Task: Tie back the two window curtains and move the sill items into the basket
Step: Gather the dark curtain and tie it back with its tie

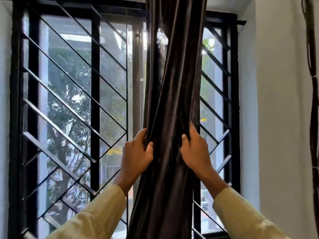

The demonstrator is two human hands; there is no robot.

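Note:
A dark brown, shiny curtain (pixel 174 87) hangs bunched in a twisted column down the middle of the window. My left hand (pixel 138 152) grips its left edge, thumb pressed into the folds. My right hand (pixel 195 149) grips the right edge at about the same height, fingers curled round the cloth. Both arms wear pale yellow sleeves. Neither the sill, the sill items nor the basket is in view.
Behind the curtain stands a black window frame with a diagonal metal grille (pixel 74 94) and a mesh screen, trees outside. A white wall (pixel 279 118) lies on the right, with a dark strip of cloth or cord (pixel 310 66) hanging at the far right edge.

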